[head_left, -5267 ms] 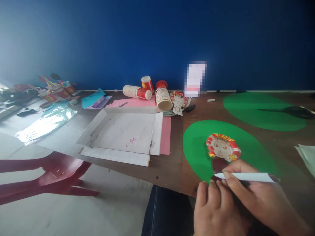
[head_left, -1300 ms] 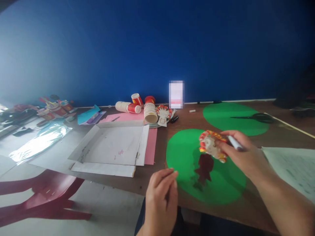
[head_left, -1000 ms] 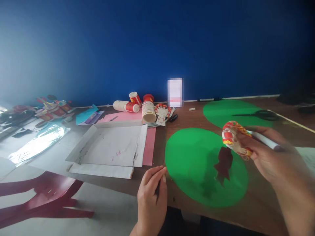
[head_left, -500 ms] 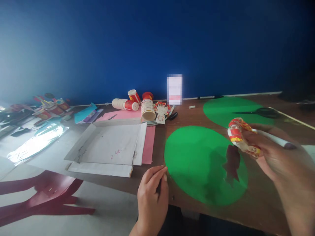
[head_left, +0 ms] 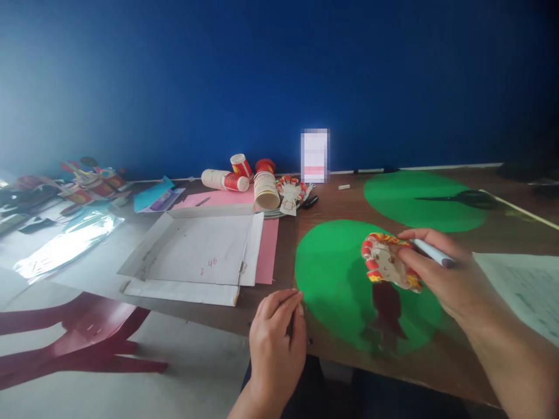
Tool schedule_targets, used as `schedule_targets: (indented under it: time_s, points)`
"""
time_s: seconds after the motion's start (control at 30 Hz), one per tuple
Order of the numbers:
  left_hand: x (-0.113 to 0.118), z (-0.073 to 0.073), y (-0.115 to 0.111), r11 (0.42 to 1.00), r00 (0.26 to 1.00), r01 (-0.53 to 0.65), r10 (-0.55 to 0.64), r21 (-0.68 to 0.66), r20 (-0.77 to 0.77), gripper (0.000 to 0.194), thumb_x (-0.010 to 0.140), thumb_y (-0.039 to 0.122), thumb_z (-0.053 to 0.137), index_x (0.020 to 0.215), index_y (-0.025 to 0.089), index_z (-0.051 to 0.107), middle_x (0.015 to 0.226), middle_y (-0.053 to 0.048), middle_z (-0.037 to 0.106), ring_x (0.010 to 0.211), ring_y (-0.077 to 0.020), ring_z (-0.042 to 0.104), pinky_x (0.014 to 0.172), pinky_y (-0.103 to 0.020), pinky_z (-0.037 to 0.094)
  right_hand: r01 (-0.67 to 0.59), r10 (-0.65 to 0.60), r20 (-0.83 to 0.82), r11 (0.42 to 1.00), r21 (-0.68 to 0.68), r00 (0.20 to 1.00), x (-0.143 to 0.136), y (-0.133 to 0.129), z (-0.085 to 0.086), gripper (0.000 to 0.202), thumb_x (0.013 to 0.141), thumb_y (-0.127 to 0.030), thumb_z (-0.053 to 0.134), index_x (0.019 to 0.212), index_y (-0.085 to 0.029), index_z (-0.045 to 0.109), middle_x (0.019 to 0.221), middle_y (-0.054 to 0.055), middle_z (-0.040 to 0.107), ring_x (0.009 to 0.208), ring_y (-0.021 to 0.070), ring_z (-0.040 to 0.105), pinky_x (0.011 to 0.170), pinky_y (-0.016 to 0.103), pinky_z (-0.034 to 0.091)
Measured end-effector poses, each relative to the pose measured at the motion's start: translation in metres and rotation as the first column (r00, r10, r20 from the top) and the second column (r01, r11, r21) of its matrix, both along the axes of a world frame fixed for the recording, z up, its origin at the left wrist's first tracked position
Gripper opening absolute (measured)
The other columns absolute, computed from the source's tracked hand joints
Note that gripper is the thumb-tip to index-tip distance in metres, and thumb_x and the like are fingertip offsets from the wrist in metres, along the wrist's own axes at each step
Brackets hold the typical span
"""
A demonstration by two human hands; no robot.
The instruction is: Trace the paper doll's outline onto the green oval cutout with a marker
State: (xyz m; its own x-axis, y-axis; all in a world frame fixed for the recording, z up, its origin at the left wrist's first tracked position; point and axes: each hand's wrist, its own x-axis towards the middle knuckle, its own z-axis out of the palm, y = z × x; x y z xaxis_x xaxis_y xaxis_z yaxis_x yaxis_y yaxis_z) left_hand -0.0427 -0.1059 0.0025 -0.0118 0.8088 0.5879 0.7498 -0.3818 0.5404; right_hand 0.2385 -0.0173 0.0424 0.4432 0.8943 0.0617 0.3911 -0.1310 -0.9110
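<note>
My right hand (head_left: 441, 267) grips a paper-cup craft face (head_left: 386, 262) with a red and yellow fringe and a drawn smile. A pale marker (head_left: 432, 253) with a dark end is tucked in the same hand. Below the face, above the green paper circle (head_left: 332, 262), shows a dark maroon shape (head_left: 386, 308); whether it is joined to the face I cannot tell. My left hand (head_left: 277, 343) rests at the circle's left edge, fingertips pressed together. Anything inside that pinch is hidden.
A shallow white box (head_left: 187, 250) lies on pink paper (head_left: 267, 256) at left. Paper cups (head_left: 266, 192) and a similar craft figure (head_left: 289, 198) are behind. Black scissors (head_left: 471, 199) lie on another green circle (head_left: 393, 186). A written sheet (head_left: 519, 291) is at right, a maroon chair (head_left: 91, 326) at left.
My right hand has moved left over the near green circle, turning the craft's face toward me. The maroon shape has shifted left with it. My left hand keeps its pinch.
</note>
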Motion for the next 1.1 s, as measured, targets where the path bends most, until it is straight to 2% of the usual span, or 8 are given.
schedule_targets:
  time_s: [0.3, 0.5, 0.7, 1.1]
  points:
    - [0.003, 0.0, 0.001, 1.0, 1.0, 0.003, -0.003, 0.029, -0.026, 0.024, 0.101, 0.011, 0.059, 0.112, 0.02, 0.078, 0.109, -0.005, 0.078, 0.097, -0.0197, 0.074, 0.088, -0.034, 0.06, -0.149, 0.167, 0.098, 0.973, -0.174, 0.981, -0.017, -0.001, -0.001, 0.038, 0.063, -0.055, 0.072, 0.091, -0.03, 0.069, 0.073, -0.002, 0.073, 0.054, 0.0201, 0.065, 0.054, 0.034, 0.049]
    - [0.003, -0.001, 0.001, 1.0, 1.0, 0.003, -0.002, 0.025, -0.03, 0.024, 0.1, 0.01, 0.059, 0.111, 0.021, 0.078, 0.108, -0.006, 0.078, 0.096, -0.0214, 0.074, 0.087, -0.036, 0.061, -0.153, 0.182, 0.182, 0.975, -0.161, 0.966, -0.019, 0.0, 0.001, 0.034, 0.064, -0.052, 0.069, 0.091, -0.03, 0.067, 0.067, -0.003, 0.067, 0.051, 0.019, 0.061, 0.054, 0.034, 0.044]
    - [0.003, -0.001, 0.001, 0.999, 0.999, 0.015, -0.013, 0.037, -0.037, 0.024, 0.1, 0.009, 0.06, 0.112, 0.021, 0.077, 0.108, -0.006, 0.078, 0.095, -0.0215, 0.073, 0.086, -0.037, 0.061, -0.155, 0.179, 0.235, 0.981, -0.118, 0.955, -0.02, 0.003, -0.002, 0.034, 0.066, -0.054, 0.067, 0.091, -0.03, 0.067, 0.073, -0.001, 0.072, 0.059, 0.021, 0.066, 0.058, 0.035, 0.048]
    - [0.003, -0.001, 0.0, 0.999, 0.999, 0.018, -0.017, 0.027, -0.046, 0.025, 0.1, 0.009, 0.059, 0.114, 0.02, 0.077, 0.11, -0.006, 0.077, 0.097, -0.0213, 0.073, 0.088, -0.037, 0.06, -0.195, 0.217, 0.288, 0.975, -0.103, 0.933, -0.02, 0.008, -0.008, 0.032, 0.071, -0.052, 0.066, 0.093, -0.03, 0.067, 0.066, -0.003, 0.069, 0.058, 0.0216, 0.065, 0.057, 0.035, 0.046]
